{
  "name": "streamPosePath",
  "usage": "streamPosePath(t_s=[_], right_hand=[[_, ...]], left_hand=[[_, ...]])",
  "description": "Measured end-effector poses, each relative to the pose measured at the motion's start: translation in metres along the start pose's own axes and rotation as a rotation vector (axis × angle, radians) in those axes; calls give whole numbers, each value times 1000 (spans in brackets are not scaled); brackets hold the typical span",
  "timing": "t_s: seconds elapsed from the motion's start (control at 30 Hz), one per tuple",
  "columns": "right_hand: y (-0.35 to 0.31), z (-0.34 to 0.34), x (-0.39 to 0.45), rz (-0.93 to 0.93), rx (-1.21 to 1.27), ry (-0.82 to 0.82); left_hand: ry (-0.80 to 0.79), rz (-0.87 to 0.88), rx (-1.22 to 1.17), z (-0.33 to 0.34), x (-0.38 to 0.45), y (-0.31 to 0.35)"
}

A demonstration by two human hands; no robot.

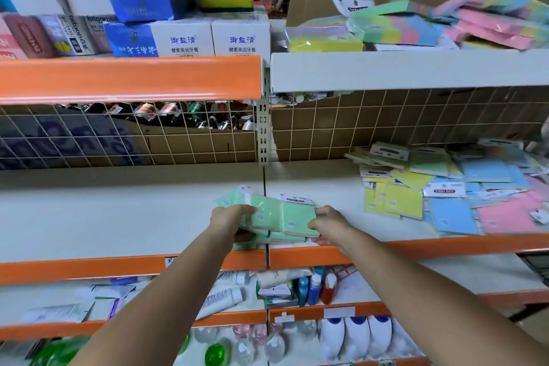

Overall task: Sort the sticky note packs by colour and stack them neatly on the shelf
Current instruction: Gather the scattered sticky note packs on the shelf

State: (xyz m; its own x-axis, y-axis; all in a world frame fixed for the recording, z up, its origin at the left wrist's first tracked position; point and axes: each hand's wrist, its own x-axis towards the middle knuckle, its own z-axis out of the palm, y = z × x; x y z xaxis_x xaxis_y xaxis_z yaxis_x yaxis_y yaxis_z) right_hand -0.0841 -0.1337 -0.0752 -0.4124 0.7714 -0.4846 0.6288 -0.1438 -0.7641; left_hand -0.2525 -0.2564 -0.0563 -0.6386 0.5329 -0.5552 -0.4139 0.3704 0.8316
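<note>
Gripped from both sides by left hand [230, 218] and right hand [328, 224]: fanned mint-green plastic-wrapped sticky note packs [269, 218], above white shelf [118, 217] front edge. Likely to slide apart, slick wrappers, uneven squeeze.

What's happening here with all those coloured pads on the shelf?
A person is sorting sticky note packs by colour. Both hands, the left hand and the right hand, grip a bunch of green packs at the front of the middle shelf. To the right on that shelf lies a loose pile of yellow, blue, pink and green packs, not yet sorted.
</note>
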Motion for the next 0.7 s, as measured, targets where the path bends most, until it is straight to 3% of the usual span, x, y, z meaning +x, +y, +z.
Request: streamPosePath(t_s=[0.3,0.5,0.7], right_hand=[[-6,4,-1,-51,-352,76],[-4,14,-10,-330,-530,35],[-6,9,-14,-296,-641,34]], left_hand=[[43,-4,15,-6,-3,-2],[68,-1,108,-11,-3,-2],[86,4,235,-16,1,-5]])
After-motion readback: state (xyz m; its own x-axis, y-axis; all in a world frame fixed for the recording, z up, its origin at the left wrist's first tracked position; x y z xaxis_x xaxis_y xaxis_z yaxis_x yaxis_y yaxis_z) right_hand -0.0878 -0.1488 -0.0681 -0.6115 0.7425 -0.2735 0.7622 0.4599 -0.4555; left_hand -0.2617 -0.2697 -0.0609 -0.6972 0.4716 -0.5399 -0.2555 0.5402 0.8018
